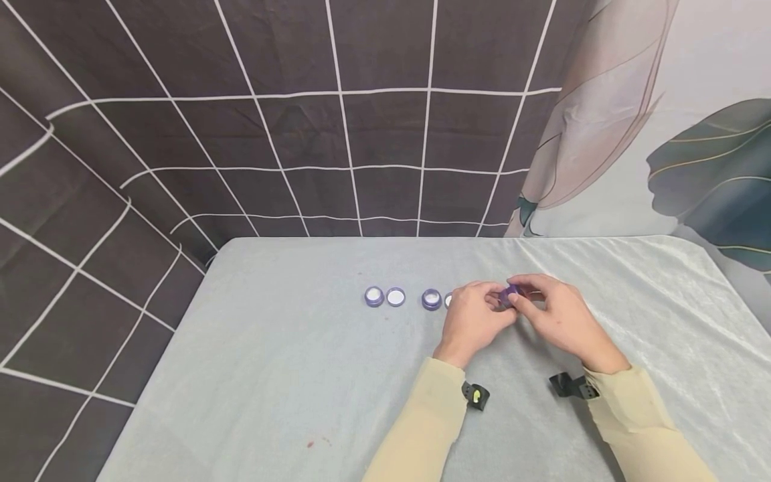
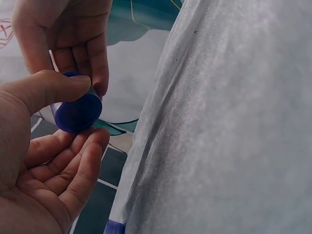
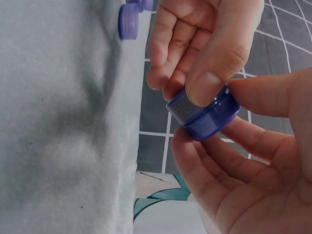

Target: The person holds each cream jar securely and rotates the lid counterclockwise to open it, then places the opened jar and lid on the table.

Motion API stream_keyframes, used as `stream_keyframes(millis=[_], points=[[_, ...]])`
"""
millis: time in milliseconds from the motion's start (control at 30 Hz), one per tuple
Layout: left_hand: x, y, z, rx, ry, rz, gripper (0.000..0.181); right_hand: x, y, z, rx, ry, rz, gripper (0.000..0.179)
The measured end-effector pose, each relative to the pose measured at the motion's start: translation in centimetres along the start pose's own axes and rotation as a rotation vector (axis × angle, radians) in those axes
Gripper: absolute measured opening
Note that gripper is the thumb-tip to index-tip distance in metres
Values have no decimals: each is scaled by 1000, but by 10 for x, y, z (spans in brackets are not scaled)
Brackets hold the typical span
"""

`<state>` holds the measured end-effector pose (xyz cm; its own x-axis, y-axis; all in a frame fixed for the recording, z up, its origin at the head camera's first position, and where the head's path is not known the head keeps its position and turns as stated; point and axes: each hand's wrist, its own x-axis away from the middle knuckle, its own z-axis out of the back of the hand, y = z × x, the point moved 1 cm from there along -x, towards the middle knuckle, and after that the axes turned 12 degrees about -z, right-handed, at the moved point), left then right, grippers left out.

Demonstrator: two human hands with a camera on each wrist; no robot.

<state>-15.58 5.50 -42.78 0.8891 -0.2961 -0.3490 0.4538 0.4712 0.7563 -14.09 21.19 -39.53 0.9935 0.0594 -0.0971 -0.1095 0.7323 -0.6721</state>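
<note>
Both hands meet over the right half of the table around a small purple jar. My left hand pinches it from the left with thumb and fingertips. From the right, my right hand pinches the same jar. Seen from the right wrist, the jar is tilted, a line running round its side and fine print on one part, with the left thumb pressed on that part. The left wrist view shows its round dark blue end beneath the left thumb.
Left of the hands stand two open purple jars, one beside a white-lined lid, another beside a lid partly hidden by the left hand. A pale cloth covers the table. Behind hangs a dark gridded curtain.
</note>
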Motion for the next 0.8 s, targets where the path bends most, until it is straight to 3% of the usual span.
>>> stream_keyframes(millis=[800], points=[[0,1,0,-7,8,-14,26,1,3,2,5,-27,55,28]])
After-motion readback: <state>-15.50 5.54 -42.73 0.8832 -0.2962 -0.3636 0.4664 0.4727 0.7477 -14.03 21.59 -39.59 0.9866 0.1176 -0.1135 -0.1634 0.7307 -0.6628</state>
